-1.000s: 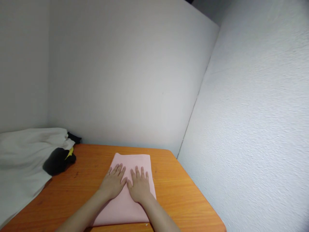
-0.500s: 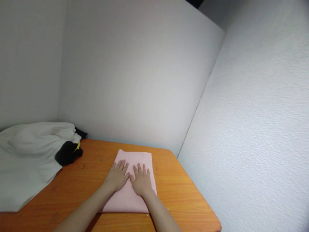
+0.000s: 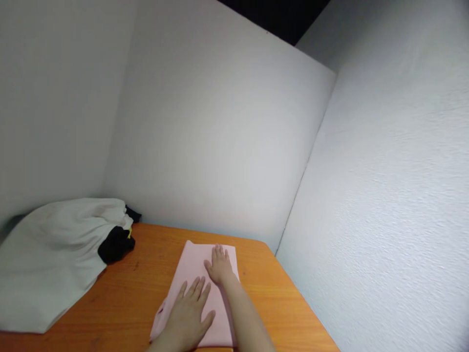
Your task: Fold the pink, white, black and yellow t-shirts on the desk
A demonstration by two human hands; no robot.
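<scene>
A folded pink cloth (image 3: pixel 196 264), perhaps a garment, lies on the wooden table in front of me. My left hand (image 3: pixel 188 313) rests over its near left part, palm down with the fingers spread. Farther up, close to the cloth's far right corner, my right hand (image 3: pixel 220 265) lies flat with its thumb held out. Neither hand grips anything. At the near left edge the cloth has a small loose bulge with a dark gap. My right forearm covers part of its right edge.
The orange-brown wooden table (image 3: pixel 157 249) meets a white wall behind and another on the right. At the left lies a white cloth bag (image 3: pixel 66 259) with gathered end, and black fabric (image 3: pixel 116 245) with a bit of yellow sticks out of it.
My left hand has moved back toward me over the cloth, and my right hand has slid toward its far edge. The view has tilted up slightly.
</scene>
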